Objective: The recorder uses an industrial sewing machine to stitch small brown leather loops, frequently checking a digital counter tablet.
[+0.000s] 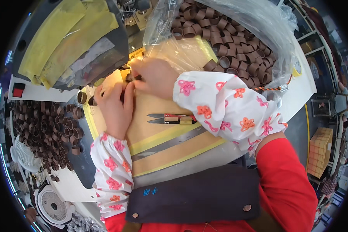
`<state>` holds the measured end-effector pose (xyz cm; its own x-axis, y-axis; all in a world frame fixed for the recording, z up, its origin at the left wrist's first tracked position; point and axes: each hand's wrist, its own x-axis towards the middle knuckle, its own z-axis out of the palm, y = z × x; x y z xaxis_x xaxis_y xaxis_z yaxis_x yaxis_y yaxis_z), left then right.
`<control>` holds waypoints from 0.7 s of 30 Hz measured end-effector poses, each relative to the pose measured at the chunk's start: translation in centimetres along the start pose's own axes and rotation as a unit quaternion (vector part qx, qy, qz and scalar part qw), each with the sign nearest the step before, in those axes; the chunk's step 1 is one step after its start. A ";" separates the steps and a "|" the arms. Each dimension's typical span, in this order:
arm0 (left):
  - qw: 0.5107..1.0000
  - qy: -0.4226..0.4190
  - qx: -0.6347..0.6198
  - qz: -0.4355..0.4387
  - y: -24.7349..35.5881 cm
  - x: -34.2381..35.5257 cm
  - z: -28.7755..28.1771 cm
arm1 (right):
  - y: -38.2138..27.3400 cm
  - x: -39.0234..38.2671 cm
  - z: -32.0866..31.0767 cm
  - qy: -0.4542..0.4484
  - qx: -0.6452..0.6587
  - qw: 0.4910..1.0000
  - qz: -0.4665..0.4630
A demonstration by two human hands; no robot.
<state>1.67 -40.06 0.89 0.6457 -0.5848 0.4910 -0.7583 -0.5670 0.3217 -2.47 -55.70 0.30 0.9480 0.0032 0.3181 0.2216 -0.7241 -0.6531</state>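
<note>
My left hand (116, 106) is closed at the lit working end of a sewing machine (137, 58), fingers bent round a small brown band loop (129, 77). My right hand (156, 75) pinches at the same spot, its fingertips meeting the loop under the lamp. Most of that loop is covered by my fingers. Just below the right hand, thread snips (172, 118) with red and black handles lie on the tan, yellow-taped work surface (154, 135). Beside the left hand are two loose brown loops, one of them a ring (82, 97) standing near the machine.
A heap of brown loops (46, 127) covers the left side. More loops (239, 50) fill a clear plastic bag (286, 42) at the far right. The taped machine head (73, 42) stands far left, above a red switch (18, 90). White fans (54, 205) are at left.
</note>
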 end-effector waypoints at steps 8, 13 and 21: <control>0.991 -0.051 0.095 -0.078 -5.4 -3.9 -6.3 | 1.5 -1.7 -6.3 0.009 -0.147 0.989 -0.024; 0.999 0.024 0.030 -0.036 -2.8 -1.4 -7.0 | 4.8 -0.1 -9.6 0.089 -0.274 0.956 -0.060; 0.993 0.002 0.076 0.086 0.3 0.4 -0.1 | 5.2 1.3 -8.6 0.047 -0.193 0.979 -0.039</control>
<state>1.70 -40.38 1.29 0.5067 -0.6789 0.5314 -0.8352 -0.5393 0.1073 -2.09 -65.42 3.25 0.9026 0.0188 0.4300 0.1725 -0.9311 -0.3214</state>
